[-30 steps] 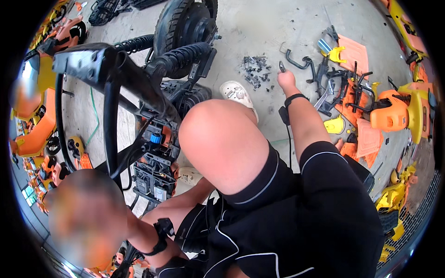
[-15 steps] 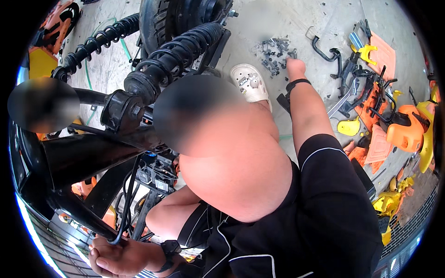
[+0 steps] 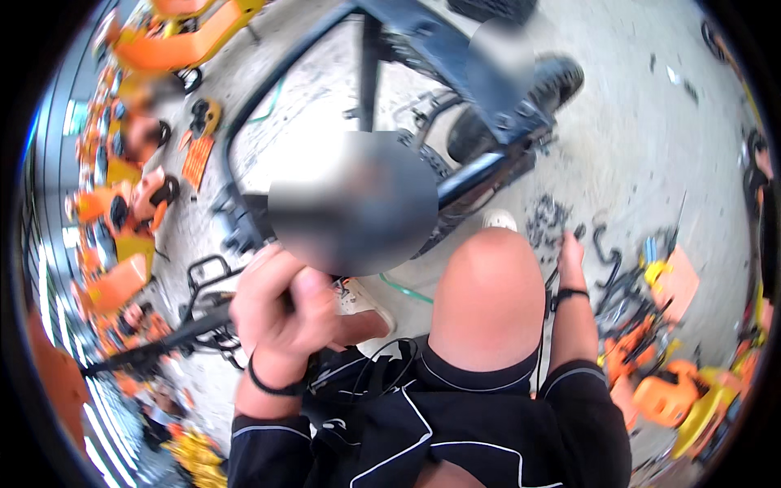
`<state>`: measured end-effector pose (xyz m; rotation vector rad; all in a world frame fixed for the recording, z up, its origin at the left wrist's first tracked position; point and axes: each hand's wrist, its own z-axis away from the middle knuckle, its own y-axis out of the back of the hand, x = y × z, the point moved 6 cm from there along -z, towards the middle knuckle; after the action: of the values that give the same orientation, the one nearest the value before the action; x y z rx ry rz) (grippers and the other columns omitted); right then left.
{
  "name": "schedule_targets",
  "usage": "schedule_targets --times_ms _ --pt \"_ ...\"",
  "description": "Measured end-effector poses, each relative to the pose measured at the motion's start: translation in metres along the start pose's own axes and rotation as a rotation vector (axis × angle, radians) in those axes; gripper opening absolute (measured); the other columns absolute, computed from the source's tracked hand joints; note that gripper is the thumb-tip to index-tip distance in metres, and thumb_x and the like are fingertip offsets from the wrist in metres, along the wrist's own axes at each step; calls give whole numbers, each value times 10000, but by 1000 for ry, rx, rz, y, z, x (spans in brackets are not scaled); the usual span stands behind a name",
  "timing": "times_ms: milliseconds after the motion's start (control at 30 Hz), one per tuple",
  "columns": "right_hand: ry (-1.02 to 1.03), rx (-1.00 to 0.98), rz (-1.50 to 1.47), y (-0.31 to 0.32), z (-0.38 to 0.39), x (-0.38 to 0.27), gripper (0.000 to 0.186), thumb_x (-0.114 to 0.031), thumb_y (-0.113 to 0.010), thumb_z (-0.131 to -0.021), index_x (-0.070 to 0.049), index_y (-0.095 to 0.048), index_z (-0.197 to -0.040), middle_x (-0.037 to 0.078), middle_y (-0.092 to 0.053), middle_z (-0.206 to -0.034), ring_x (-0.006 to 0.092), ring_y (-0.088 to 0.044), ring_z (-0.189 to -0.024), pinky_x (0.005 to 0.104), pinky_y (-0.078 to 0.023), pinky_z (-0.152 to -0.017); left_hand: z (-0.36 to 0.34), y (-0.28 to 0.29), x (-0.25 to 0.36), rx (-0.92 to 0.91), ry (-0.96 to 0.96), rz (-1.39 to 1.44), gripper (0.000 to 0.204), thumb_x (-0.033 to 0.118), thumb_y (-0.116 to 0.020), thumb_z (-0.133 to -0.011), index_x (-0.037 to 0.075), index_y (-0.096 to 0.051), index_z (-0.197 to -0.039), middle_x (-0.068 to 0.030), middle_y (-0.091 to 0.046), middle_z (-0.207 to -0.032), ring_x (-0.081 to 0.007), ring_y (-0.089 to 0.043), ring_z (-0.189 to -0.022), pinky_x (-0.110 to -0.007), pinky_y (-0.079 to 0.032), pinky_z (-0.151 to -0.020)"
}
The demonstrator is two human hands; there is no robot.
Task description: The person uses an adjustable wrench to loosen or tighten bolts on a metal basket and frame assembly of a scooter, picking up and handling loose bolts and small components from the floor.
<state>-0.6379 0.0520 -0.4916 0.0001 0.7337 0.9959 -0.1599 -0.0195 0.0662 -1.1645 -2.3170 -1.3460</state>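
Observation:
My left hand (image 3: 281,313) is raised close to the camera, its fist closed around a black bar (image 3: 163,342) that runs off to the lower left. My right hand (image 3: 571,248) reaches down to the concrete floor beside a pile of small dark metal parts (image 3: 547,218). Its fingers are too small to read, and a small dark piece lies at its fingertips. My bare right knee (image 3: 486,301) is bent up between the two hands. A black tubular vehicle frame (image 3: 468,180) with a tyre (image 3: 561,77) stands just beyond.
Orange and yellow plastic body panels (image 3: 663,398) and black brackets (image 3: 610,264) crowd the floor on the right. More orange ride-on parts (image 3: 122,285) line the left. A white shoe (image 3: 499,220) and a green cord (image 3: 407,291) lie near the frame.
The view has swung upward and left. My left hand has risen from low by my hip to the centre-left, gripping the bar. My right hand stays on the floor by the parts.

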Motion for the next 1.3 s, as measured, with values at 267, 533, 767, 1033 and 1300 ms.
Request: schedule_targets --times_ms 267,533,767,1033,1300 --pt "743 -315 -57 25 290 -232 244 -269 -640 -978 -71 -619 -837 -73 -444 -565 32 -329 -426 234 -236 -422 -8 19 9 137 -42 24 78 58 -695 -871 13 -713 -933 -82 -648 -692 -127 -573 -535 -267 -453 -506" --pt "1367 -716 375 -67 607 -330 109 -100 -683 -949 -14 -677 -1016 -19 -641 -898 70 -571 -837 245 -462 -762 36 51 -57 324 249 642 132 118 -628 -997 7 -673 -1053 21 -643 -825 -20 -532 -714 -201 -430 -641" --pt "1664 -840 757 -214 695 -325 218 -183 -672 -922 15 -703 -1008 123 -723 -852 223 -662 -766 354 -510 -728 90 78 -140 432 449 321 171 163 -643 -991 -2 -687 -1007 62 -563 -735 -22 -449 -667 -216 -369 -594" --pt "1810 -533 1205 -272 708 -318 276 -266 -706 -904 5 -728 -954 221 -705 -860 406 -679 -853 476 -520 -773 85 99 -146 484 486 352 205 190 -668 -967 -13 -688 -983 41 -524 -664 -46 -441 -632 -250 -383 -576" --pt "1955 -385 1249 -272 722 -315 252 -243 -710 -899 6 -701 -939 235 -691 -882 434 -658 -882 503 -511 -774 82 95 -152 442 530 395 194 187 -663 -965 -4 -692 -968 29 -525 -639 -54 -445 -609 -259 -383 -556"
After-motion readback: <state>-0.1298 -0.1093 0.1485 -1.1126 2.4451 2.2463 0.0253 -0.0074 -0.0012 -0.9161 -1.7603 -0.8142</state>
